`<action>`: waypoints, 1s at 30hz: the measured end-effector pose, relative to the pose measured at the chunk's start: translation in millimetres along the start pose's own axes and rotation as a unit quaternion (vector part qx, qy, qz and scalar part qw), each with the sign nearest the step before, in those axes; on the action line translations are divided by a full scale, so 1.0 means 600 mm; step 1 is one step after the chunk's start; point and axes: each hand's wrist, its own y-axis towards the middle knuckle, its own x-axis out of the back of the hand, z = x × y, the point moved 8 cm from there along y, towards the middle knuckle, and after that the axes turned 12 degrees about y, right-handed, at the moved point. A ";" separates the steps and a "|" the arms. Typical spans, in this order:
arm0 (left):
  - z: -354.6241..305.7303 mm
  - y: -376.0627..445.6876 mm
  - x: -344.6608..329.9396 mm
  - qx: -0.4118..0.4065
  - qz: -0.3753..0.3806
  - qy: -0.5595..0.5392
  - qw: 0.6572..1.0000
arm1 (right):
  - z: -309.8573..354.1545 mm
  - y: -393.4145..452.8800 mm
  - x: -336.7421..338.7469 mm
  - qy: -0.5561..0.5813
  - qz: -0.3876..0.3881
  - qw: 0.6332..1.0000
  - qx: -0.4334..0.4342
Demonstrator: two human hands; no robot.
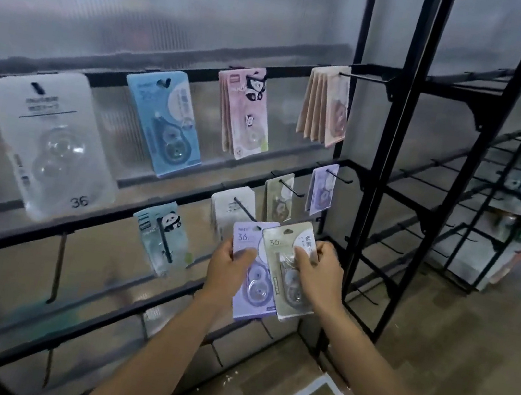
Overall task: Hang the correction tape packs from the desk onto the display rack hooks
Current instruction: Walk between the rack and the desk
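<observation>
Fingers, left hand [230, 269]: grasping purple pack [253, 285] by its left edge.
Fingers, right hand [317, 271]: grasping beige pack [288, 270], overlapping the purple one.
Location: before rack [389, 170], near lower hooks [243, 208].

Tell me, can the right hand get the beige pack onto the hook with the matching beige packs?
Probably yes. The right hand grips the beige pack just below that hook, whose tip sticks out bare with nothing in between.
</observation>
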 end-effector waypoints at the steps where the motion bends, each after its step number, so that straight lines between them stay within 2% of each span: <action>1: -0.009 0.017 -0.008 -0.014 -0.011 0.012 1.000 | 0.000 0.022 0.000 0.008 0.000 1.000 0.001; 5: -0.047 0.055 -0.037 -0.095 -0.091 0.076 0.988 | -0.012 0.098 0.001 0.087 -0.003 0.996 -0.007; 8: -0.056 0.041 -0.058 -0.146 -0.171 0.145 0.964 | -0.021 0.147 -0.007 0.162 0.027 0.986 -0.024; 11: -0.053 0.030 -0.093 -0.195 -0.174 0.183 0.948 | -0.038 0.182 -0.021 0.199 0.047 0.978 -0.039; 18: -0.063 0.086 -0.154 -0.192 -0.188 0.183 0.946 | -0.075 0.253 -0.035 0.237 0.090 0.965 -0.070; 23: -0.056 0.122 -0.172 -0.166 -0.234 0.133 0.949 | -0.083 0.295 -0.034 0.200 0.134 0.969 -0.060; 30: -0.044 0.142 -0.166 -0.116 -0.323 0.134 0.929 | -0.089 0.308 -0.042 0.165 0.224 0.960 -0.029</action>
